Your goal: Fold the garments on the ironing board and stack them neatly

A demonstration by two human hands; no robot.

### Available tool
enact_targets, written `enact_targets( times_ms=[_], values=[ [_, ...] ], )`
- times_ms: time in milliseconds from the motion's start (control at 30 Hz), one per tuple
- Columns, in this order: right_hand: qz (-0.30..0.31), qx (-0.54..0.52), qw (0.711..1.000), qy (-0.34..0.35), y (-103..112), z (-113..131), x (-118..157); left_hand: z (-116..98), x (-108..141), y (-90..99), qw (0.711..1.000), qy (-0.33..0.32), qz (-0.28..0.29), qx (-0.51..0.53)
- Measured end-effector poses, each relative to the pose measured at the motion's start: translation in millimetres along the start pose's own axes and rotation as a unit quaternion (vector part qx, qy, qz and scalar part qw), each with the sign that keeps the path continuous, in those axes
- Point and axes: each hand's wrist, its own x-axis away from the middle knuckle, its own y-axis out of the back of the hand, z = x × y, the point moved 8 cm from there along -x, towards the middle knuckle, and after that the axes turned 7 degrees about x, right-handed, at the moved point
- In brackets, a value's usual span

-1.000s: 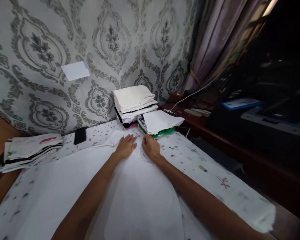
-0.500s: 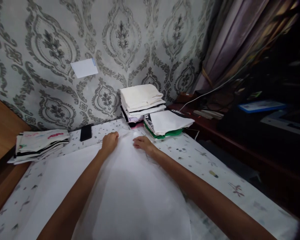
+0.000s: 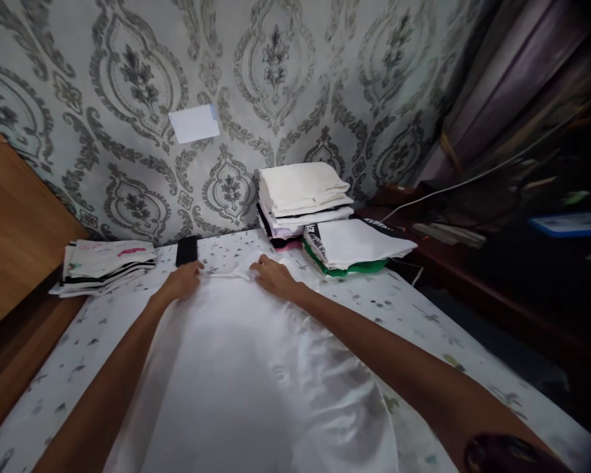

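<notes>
A large white cloth (image 3: 221, 381) lies spread over the patterned bed sheet and reaches toward me, wrinkled along its right side. At its far left corner, my left hand (image 3: 184, 280) is closed on the edge, just below a black phone (image 3: 187, 251). My right hand (image 3: 272, 276) pinches the far edge farther right, in front of a tall stack of folded cloths (image 3: 303, 187). Between the two hands the edge runs nearly straight.
Folded cloths (image 3: 108, 263) lie at the left beside a wooden panel (image 3: 20, 223). A white-and-green folded pile (image 3: 357, 246) sits right of the tall stack. Patterned wall (image 3: 276, 85) rises behind; a dark red ledge (image 3: 453, 276) with a cable (image 3: 453, 189) is at the right.
My left hand has moved left toward the phone, widening the gap between the hands and stretching the cloth's far edge. The view has shifted left.
</notes>
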Motion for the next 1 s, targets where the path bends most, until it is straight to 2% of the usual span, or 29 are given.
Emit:
enact_targets(
  times_ms=[167, 233, 300, 400, 533, 633, 733, 867, 933, 1000],
  values=[
    [-0.019, 0.019, 0.999, -0.018, -2, 0, -16, 86, 36, 26.5, 0.989, 0.087, 0.047, -0.111],
    [-0.040, 0.021, 0.998, -0.038, 5, -7, -24, 111, 46, 35.9, 0.983, 0.100, 0.062, -0.140],
    [-0.069, 0.012, 0.996, -0.058, 19, -15, -32, 126, 55, 44.3, 0.981, 0.094, 0.075, -0.155],
    [-0.096, -0.015, 0.993, -0.071, 40, -22, -42, 132, 67, 58.4, 0.979, 0.074, 0.069, -0.176],
    [-0.089, -0.018, 0.993, -0.070, 57, -18, -43, 124, 90, 76.0, 0.977, 0.061, 0.042, -0.200],
    [-0.085, 0.017, 0.994, -0.061, 63, -10, -29, 111, 112, 84.5, 0.975, 0.039, 0.015, -0.216],
    [-0.077, 0.066, 0.994, -0.045, 62, -3, -4, 104, 137, 91.3, 0.974, 0.026, -0.033, -0.222],
    [-0.045, 0.104, 0.993, -0.006, 47, 5, 46, 108, 171, 84.6, 0.976, -0.017, -0.062, -0.208],
    [-0.028, 0.098, 0.994, 0.029, 37, 11, 75, 123, 186, 72.5, 0.980, -0.033, -0.060, -0.187],
    [-0.011, 0.073, 0.996, 0.047, 27, 15, 100, 146, 199, 53.5, 0.988, -0.029, -0.036, -0.147]
  ],
)
